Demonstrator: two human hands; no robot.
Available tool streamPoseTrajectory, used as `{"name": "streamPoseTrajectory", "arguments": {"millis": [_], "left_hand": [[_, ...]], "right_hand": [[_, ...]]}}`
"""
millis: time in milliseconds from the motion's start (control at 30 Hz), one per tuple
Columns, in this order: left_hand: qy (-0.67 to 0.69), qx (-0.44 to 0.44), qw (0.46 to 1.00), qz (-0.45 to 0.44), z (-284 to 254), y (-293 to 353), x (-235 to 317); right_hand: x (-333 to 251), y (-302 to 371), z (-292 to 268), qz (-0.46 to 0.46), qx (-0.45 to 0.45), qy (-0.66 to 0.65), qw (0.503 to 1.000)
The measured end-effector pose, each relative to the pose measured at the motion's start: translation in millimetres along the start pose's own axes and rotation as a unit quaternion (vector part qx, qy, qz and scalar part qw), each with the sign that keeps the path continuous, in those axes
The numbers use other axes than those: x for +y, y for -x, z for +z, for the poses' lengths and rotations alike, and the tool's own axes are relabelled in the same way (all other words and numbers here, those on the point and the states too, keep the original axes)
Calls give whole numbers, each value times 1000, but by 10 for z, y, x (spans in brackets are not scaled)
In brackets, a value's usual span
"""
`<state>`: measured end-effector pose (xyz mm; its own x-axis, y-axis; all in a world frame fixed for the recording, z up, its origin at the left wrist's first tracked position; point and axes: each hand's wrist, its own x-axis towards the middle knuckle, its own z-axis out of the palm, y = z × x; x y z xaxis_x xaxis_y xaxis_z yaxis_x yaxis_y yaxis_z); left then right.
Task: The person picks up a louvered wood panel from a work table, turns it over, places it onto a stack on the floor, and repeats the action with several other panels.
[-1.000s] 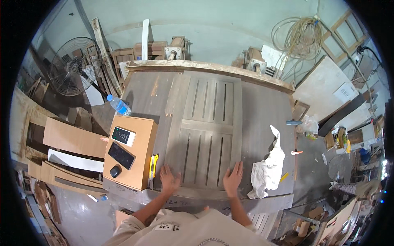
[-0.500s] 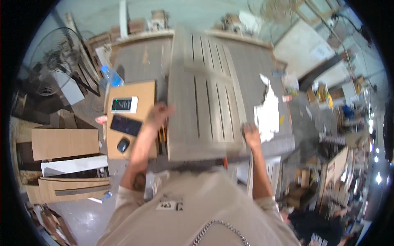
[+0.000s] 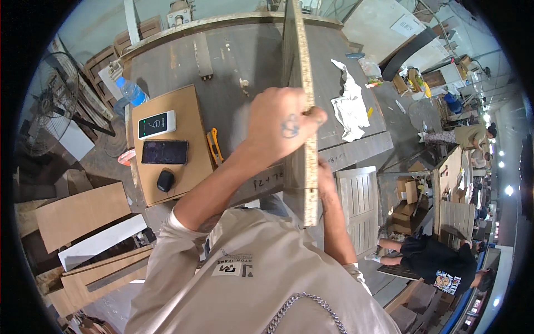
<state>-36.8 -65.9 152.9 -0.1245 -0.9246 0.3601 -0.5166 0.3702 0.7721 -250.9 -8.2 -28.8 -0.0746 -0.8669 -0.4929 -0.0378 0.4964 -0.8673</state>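
Note:
A slatted wooden cabinet door stands on edge over the workbench, its raw particleboard edge turned up toward me. My left hand is closed over that upper edge, thumb and fingers wrapped round it. Low on the door's right side is my right hand, close against the panel; its fingers are mostly hidden behind the edge. Left of the door, an orange utility knife lies on the workbench beside a cardboard sheet.
On the cardboard lie a white power bank, a dark phone and a black earbud case. A blue-tinted water bottle stands behind. White crumpled material lies right. Another panelled door and a person are beyond.
The door has tipped up from lying flat onto its edge. My left hand has moved right and closed on its upper edge; my right hand has shifted slightly left beside it.

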Motion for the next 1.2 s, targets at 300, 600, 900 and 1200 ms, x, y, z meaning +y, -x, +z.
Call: {"name": "streamPoseTrajectory", "arguments": {"millis": [300, 600, 900, 1200], "left_hand": [[258, -77, 942, -202, 1258, 111, -1250], [418, -203, 714, -523, 2364, 772, -2279], [584, -158, 595, -528, 2522, 948, -2296], [641, -173, 631, -402, 1584, 333, -1023]], "right_hand": [[-2053, 661, 7, -132, -32, -67, 989], [-2212, 455, -455, -104, 92, 202, 970], [-2202, 758, -466, -179, 73, 253, 948], [-2113, 2210, -835, -304, 150, 164, 926]]}}
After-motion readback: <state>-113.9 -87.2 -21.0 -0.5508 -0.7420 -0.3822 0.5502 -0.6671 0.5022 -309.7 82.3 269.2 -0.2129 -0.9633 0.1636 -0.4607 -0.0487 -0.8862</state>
